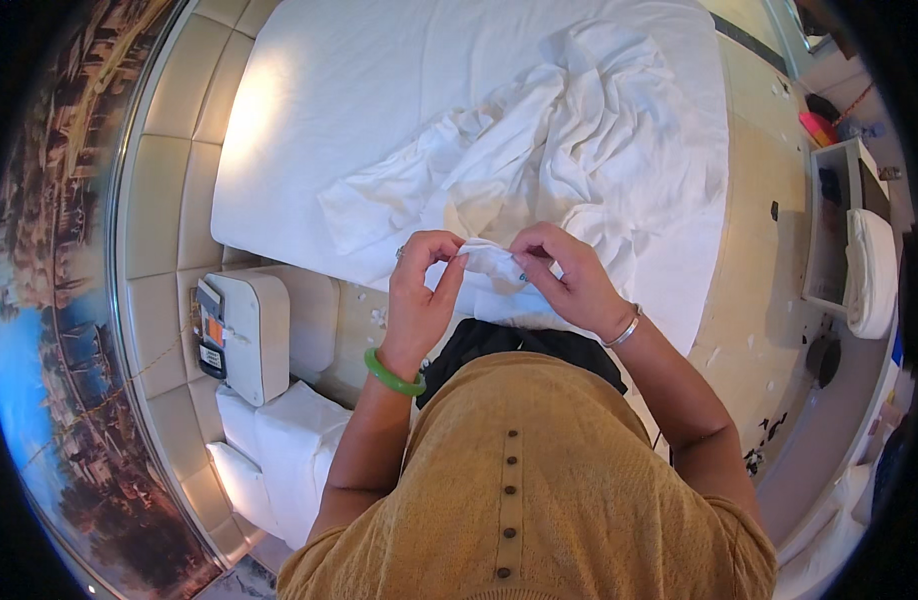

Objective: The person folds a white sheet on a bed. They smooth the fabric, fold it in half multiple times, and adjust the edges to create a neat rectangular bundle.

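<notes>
A crumpled white sheet [604, 130] lies heaped over the bed, its near edge raised in front of my body. My left hand [426, 285] pinches that edge between thumb and fingers; a green bangle [392, 373] circles the wrist. A short way to the right, my right hand [569, 275] is closed on the same edge, with a silver bracelet [625, 328] on its wrist. A short stretch of cloth runs between the two hands. Below them the sheet hangs down near my dark trousers [519, 338].
The bed [349, 60] is covered in smooth white cloth. At left stands a white nightstand [264, 335] carrying small items, with white bedding [289, 440] beside it. A padded headboard [164, 205] lines the wall. To the right, a shelf unit [834, 220] holds folded white cloth [871, 275].
</notes>
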